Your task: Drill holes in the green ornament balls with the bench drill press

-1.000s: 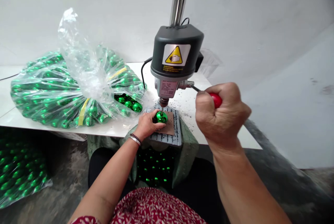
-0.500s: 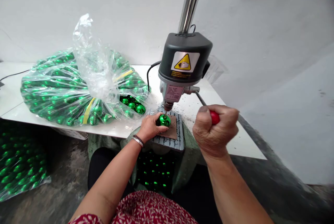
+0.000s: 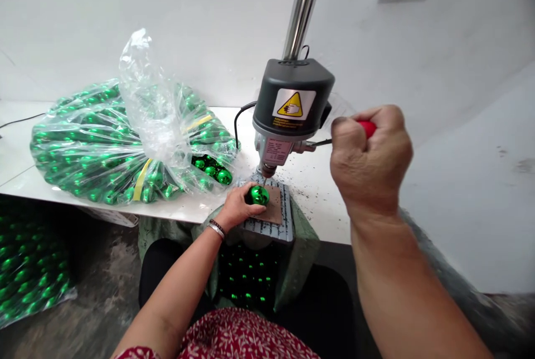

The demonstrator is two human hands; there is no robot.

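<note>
Left hand [image 3: 237,205] holds green ball [image 3: 259,195] under drill bit [image 3: 264,182]; right hand [image 3: 371,164] grips red knob [image 3: 368,128]. Advised: ball steady, fingers [image 3: 257,209] clear.

top [image 3: 251,339]: red, pale leaf print
sleeve [image 3: 137,353]: same print
legwear [image 3: 161,267]: black
left wrist: dark beaded bracelet [image 3: 218,223], silver bangle [image 3: 215,229]

Green Gloss, Red Leaf Print

On my feed I see a dark grey drill head [image 3: 296,83]. Below it: a glossy green ball [image 3: 259,195], brown board [image 3: 273,208] and red shirt [image 3: 242,336] with pale leaf print; right, a red knob [image 3: 368,128]; left, yellow strips [image 3: 142,180].
</note>
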